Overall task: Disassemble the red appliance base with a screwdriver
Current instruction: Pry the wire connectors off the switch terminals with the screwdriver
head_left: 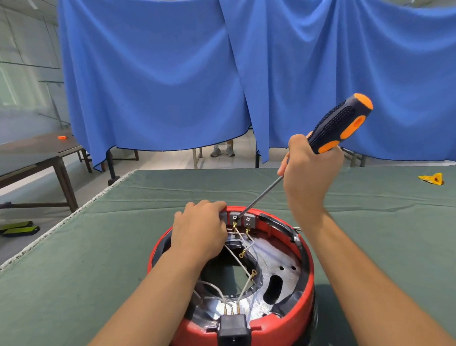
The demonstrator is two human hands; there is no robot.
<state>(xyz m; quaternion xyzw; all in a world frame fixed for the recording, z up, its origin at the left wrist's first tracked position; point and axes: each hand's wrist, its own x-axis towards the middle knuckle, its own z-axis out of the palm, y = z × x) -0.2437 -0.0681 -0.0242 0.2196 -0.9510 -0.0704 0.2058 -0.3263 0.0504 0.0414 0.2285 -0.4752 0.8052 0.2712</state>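
Red appliance base (306,279) sits open side up on the near middle of the green-covered table (94,257), with white wires (248,279) crossing its metal interior and a black power socket (233,331) at its near rim. Far to the left, off the table, stand dark wooden tables (38,160), one with a small orange item (62,137) on it, and two green-topped flat objects (17,228) lie on the floor. The left hand (199,230) rests over the far left rim of the base, fingers curled over the edge beside the grey terminal block (240,219), covering part of the wiring. The right hand (309,166) is wrapped around the lower handle of the black and orange screwdriver (341,123), whose shaft slants down leftward to touch the terminal block. A yellow scrap (432,178) lies on the table at far right. Blue cloth (165,71) hangs behind the table.
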